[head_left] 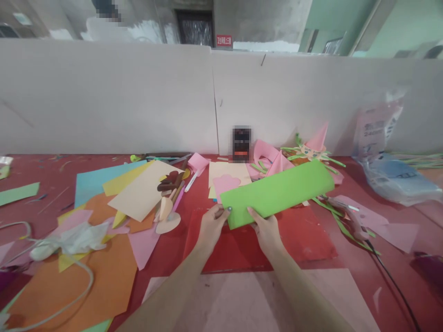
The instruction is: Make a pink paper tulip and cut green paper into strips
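A long bright green paper sheet [280,191] is held up above the red mat [304,235], tilted with its far end to the upper right. My left hand [213,226] pinches its lower left corner, thumb on the front. Along the lower edge, a little to the right, my right hand [266,228] grips the same sheet with its thumb on the front; its other fingers are hidden behind the paper. Just beyond the sheet lie a pink scalloped paper piece [224,184] and cream paper [230,169].
Left are orange paper [114,272], a cream sheet [141,191], a marker [190,182] and a white cable [86,286]. Pink cone-shaped paper crafts [320,138] stand behind. Right are a corded glue gun [356,221] and a plastic bag [398,180]. A white partition [121,97] borders the back.
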Demonstrator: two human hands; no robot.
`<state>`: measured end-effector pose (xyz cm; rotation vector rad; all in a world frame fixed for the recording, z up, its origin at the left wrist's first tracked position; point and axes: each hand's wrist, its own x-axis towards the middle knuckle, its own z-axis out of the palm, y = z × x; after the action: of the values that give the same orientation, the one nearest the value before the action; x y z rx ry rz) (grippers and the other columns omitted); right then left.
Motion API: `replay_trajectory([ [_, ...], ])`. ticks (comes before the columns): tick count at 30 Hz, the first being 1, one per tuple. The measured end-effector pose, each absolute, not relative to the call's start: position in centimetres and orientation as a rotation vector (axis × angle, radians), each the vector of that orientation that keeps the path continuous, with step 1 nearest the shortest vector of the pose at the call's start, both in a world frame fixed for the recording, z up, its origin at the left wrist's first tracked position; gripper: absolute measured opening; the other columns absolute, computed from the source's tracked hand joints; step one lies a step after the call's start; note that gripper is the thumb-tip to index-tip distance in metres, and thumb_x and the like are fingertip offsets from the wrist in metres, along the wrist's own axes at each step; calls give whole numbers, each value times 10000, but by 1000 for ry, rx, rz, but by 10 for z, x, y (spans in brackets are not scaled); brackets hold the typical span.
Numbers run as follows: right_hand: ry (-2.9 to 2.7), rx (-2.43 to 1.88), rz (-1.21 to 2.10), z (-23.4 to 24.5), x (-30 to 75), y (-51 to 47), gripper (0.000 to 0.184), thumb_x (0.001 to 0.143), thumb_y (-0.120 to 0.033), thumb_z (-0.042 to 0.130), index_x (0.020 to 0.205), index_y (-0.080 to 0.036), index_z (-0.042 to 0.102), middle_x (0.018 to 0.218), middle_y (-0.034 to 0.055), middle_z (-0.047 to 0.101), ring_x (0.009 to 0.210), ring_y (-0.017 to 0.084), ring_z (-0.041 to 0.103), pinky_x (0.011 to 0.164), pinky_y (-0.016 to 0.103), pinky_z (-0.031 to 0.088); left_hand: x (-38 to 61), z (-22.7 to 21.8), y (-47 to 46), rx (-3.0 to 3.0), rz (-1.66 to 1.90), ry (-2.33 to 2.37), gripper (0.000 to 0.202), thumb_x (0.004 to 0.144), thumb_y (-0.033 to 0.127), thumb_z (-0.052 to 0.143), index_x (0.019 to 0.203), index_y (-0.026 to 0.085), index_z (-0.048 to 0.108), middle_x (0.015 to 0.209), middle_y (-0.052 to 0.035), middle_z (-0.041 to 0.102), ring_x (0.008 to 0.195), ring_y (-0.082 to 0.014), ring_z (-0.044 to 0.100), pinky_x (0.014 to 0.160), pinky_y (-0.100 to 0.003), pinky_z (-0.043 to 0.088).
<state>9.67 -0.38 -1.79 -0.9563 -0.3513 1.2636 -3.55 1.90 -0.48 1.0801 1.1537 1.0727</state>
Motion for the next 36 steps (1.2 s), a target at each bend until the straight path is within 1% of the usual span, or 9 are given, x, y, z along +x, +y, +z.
replay_trajectory([
  [6, -329, -1032, 1268, -14, 97, -7, 474, 536, -250, 761, 966, -122, 611, 993, 98, 656, 950, 259, 601, 704, 350, 554, -39, -8, 18, 1074, 1064, 1188, 291, 649, 449, 609, 731, 170, 604, 758, -45, 665, 707, -194, 625, 664, -310, 507],
  [9, -320, -1033, 1282, -14, 97, -8, 444, 531, -239, 763, 938, -130, 622, 993, 93, 657, 949, 255, 603, 730, 350, 550, -39, -9, 17, 1077, 1061, 1177, 271, 669, 439, 593, 746, 180, 613, 770, -37, 664, 705, -186, 620, 668, -305, 505],
  [13, -315, -998, 1292, -15, 97, -10, 499, 539, -212, 759, 1011, -157, 606, 993, 63, 660, 953, 232, 603, 773, 341, 536, -40, -9, 17, 1062, 1047, 1143, 221, 688, 402, 587, 750, 191, 605, 772, -25, 662, 697, -173, 615, 691, -301, 497],
  [16, -307, -1002, 1299, -15, 96, -11, 521, 543, -212, 759, 1034, -155, 596, 1011, 68, 654, 943, 233, 607, 769, 347, 536, -40, -10, 17, 1087, 1050, 1142, 206, 698, 396, 580, 723, 191, 589, 762, -27, 657, 706, -174, 612, 693, -298, 489],
  [22, -271, -1009, 1316, -12, 93, -12, 482, 535, -217, 765, 988, -144, 619, 968, 71, 667, 942, 250, 606, 782, 368, 528, -42, -12, 16, 1144, 1040, 1194, 215, 718, 408, 555, 692, 195, 568, 709, -17, 636, 674, -167, 587, 642, -268, 467],
  [25, -247, -998, 1323, -11, 93, -12, 541, 524, -202, 771, 1036, -162, 602, 988, 55, 662, 947, 240, 603, 796, 362, 522, -42, -10, 15, 1190, 1047, 1233, 213, 721, 409, 550, 697, 199, 573, 697, -11, 626, 692, -168, 579, 623, -245, 445],
  [29, -225, -1009, 1324, -14, 95, -13, 586, 518, -212, 777, 1070, -151, 590, 961, 64, 670, 912, 236, 614, 784, 356, 518, -41, -6, 12, 1207, 1052, 1261, 219, 711, 407, 552, 676, 192, 577, 638, -6, 599, 652, -162, 562, 584, -229, 420],
  [33, -226, -1022, 1301, -18, 96, -14, 555, 536, -217, 772, 1054, -127, 596, 932, 73, 677, 882, 226, 624, 760, 337, 521, -40, -2, 10, 1187, 1057, 1279, 228, 715, 391, 553, 641, 175, 555, 601, 4, 569, 619, -142, 540, 567, -213, 403],
  [36, -223, -1028, 1301, -19, 96, -16, 528, 540, -212, 771, 1033, -120, 605, 924, 75, 679, 889, 219, 623, 780, 321, 517, -40, -1, 10, 1149, 1044, 1276, 235, 716, 384, 558, 627, 168, 541, 565, 13, 538, 595, -130, 522, 550, -201, 391],
])
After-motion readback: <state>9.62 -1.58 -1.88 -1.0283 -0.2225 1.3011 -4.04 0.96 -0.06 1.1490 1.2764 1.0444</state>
